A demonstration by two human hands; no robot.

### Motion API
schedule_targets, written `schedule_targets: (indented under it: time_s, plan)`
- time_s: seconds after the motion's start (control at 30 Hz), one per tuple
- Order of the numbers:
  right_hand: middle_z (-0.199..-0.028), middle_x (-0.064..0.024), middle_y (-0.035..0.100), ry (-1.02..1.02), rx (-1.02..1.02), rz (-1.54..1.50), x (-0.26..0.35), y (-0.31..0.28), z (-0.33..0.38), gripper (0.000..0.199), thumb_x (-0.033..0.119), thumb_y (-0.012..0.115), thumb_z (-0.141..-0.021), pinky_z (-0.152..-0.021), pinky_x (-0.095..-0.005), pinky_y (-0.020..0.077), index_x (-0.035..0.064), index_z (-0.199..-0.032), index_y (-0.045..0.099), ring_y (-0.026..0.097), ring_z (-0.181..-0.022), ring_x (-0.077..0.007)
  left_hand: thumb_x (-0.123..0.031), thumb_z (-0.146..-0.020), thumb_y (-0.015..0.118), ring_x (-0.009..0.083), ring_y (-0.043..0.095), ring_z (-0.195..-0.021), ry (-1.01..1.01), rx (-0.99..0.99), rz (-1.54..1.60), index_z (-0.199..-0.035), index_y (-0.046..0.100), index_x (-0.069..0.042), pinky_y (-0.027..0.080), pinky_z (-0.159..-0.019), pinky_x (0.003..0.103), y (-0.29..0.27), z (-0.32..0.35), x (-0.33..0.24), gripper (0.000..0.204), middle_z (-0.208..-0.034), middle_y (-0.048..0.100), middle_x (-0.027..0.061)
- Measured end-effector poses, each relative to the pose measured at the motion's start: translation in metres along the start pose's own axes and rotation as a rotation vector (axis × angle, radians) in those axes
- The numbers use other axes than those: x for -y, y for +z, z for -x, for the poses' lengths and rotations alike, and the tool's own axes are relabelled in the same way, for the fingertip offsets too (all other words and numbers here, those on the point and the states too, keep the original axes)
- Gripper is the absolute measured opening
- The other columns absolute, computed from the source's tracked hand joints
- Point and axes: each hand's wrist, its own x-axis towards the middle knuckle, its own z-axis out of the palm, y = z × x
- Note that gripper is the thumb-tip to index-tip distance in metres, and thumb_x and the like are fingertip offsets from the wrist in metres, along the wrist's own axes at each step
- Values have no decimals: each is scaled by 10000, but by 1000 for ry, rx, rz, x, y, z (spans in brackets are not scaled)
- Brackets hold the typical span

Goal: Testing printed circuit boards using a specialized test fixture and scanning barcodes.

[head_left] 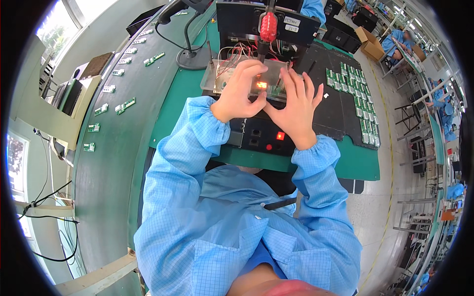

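Observation:
Both my hands are over a test fixture with a clear plastic plate (211,81). A small display (261,85) glows orange-red between them. My left hand (238,93) curves around the display's left side, its fingers bent and apart from the thumb. On the other side my right hand (295,106) has its fingers spread upward. Both thumbs come close together just below the display; whether they touch the part under them is hard to tell. Above the hands stands a lever with a red grip (268,27). Thin red and white wires (239,52) run behind the plate.
Several green-and-white circuit boards (365,106) lie in rows on a black mat at right. More boards (109,89) line the green belt at left. A handheld scanner's stand (191,59) is left of the fixture. A red-lit switch (280,135) sits on its front. Co-workers (395,42) sit far right.

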Motion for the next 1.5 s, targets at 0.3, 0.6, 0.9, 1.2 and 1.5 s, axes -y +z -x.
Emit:
schedule_targets:
  time_s: [0.3,0.6,0.9,1.2,1.5]
  plan:
    - [-1414,-35,562,-34,51,20,-2,-9,-2,793,508,832,-695,-1168,-658,116,186,-1389,623,421,-1405,-309,-17,-721,732,370,547,-1188,-16,27,-5,-1340,495,-27,531,-929,411,-2,2,-1,663,-1299,525,200]
    - [-1430,-55,552,-34,71,10,-3,-8,-2,778,495,801,-762,-1162,-674,126,182,-1441,583,412,-1413,-339,-22,-728,730,377,540,-1197,-9,19,8,-1338,490,-23,507,-973,427,-1,3,1,655,-1287,528,198]
    - [-1464,-48,536,-25,91,23,-2,-12,-3,793,526,796,-768,-1165,-669,134,138,-1428,587,399,-1417,-360,-30,-739,730,382,526,-1213,-12,3,37,-1329,492,-21,469,-1025,443,0,4,3,636,-1286,525,203]
    - [-1474,-59,513,-9,87,-10,0,-11,-1,776,552,793,-767,-1159,-678,140,135,-1396,612,383,-1412,-380,-94,-827,677,387,505,-1238,-44,22,127,-1364,451,-8,407,-1079,466,1,10,12,589,-1318,502,219]
    - [-1459,-65,525,-15,85,-2,-2,-14,1,744,496,797,-774,-1157,-695,130,147,-1403,612,341,-1430,-411,-255,-949,545,291,492,-1101,-55,-59,238,-1372,458,15,417,-972,400,5,12,19,509,-1316,495,213]
